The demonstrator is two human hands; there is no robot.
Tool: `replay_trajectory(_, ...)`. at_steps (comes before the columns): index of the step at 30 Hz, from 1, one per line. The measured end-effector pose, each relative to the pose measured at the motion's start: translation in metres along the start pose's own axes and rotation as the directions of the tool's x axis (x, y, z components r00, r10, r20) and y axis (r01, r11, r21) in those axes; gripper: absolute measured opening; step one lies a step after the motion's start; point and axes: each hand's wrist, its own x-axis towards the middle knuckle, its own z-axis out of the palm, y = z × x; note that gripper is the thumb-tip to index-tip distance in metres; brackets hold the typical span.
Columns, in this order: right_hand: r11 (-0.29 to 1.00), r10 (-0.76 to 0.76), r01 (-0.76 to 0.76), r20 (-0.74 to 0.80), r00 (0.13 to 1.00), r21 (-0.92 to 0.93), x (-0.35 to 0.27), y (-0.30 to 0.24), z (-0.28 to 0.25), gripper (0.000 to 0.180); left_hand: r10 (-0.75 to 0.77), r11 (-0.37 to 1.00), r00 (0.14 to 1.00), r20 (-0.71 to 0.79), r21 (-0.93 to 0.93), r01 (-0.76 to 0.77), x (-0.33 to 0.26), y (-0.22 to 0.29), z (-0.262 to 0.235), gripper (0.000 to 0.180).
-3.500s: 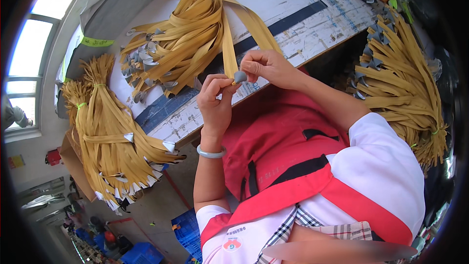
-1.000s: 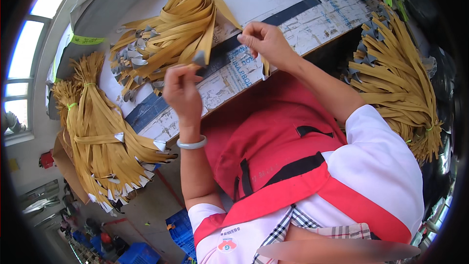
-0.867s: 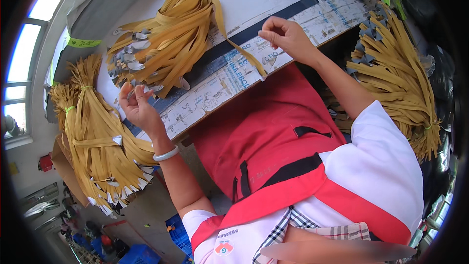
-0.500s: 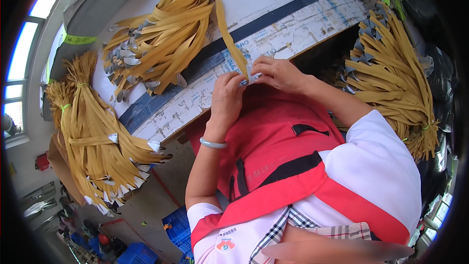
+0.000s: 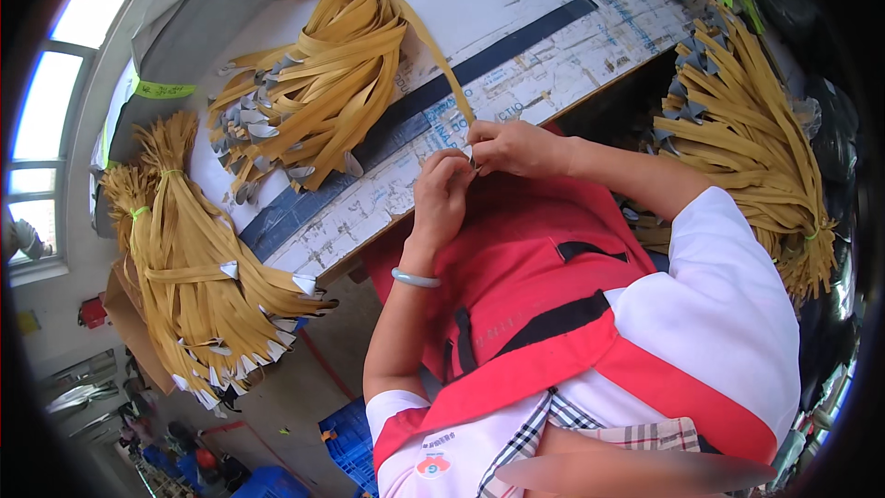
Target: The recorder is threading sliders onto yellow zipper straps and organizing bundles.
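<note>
A long yellow strap [image 5: 441, 65] runs from the big bundle of yellow straps [image 5: 318, 97] on the white table [image 5: 498, 0] down to the table's near edge. Its lower end, with a small pale tip [image 5: 470, 156], is pinched between both hands. My left hand [image 5: 442, 195], with a pale bangle on the wrist, grips it from below. My right hand [image 5: 514, 145] holds it from the right, fingers closed. The hands touch each other just above my red apron [image 5: 525, 267].
A second bundle of straps [image 5: 194, 267] hangs over the table's left end. A third bundle [image 5: 756, 138] lies at my right. A dark blue stripe [image 5: 406, 120] crosses the table. Blue crates [image 5: 346, 433] stand on the floor below. Small clutter sits at the table's far right.
My left hand has come back from the bundle at the left and joined my right hand at the strap's end. The strap now runs straight from the bundle to both hands.
</note>
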Motion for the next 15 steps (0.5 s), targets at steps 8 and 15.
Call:
replay_trajectory(8,0.445,0.219,-0.017,-0.091,0.971,0.895,0.035,-0.034,-0.027,0.014,-0.044,0.934,0.986,-0.161,-0.356,-0.017,0.020,0.025,-0.042,0.026)
replay_trajectory(15,0.412,0.156,-0.127,0.067,0.985,0.902,0.051,-0.032,-0.044,0.010,-0.140,0.774,0.990,-0.013,-0.626,0.101,0.027,0.030,-0.060,0.018)
